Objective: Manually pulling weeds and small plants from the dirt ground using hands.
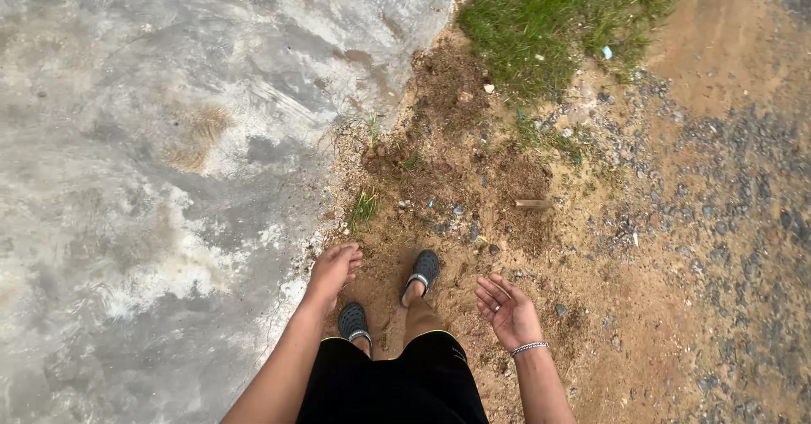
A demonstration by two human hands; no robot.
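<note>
My left hand (334, 269) hangs over the edge where the concrete slab (152, 154) meets the dirt, fingers loosely curled and holding nothing. On the other side, my right hand (505, 308) is palm up with fingers spread and empty, and a beaded bracelet (530, 348) sits on its wrist. Below the hands I see my black shorts (397, 382) and two dark clogs (424, 269) standing on brown soil.
Grey, stained concrete fills the left half. Loose brown dirt (473, 196) with small stones runs up the middle. A grass patch (557, 14) grows at the top. Gravelly ground (726, 204) lies to the right, with a small wood scrap (532, 203) in the dirt.
</note>
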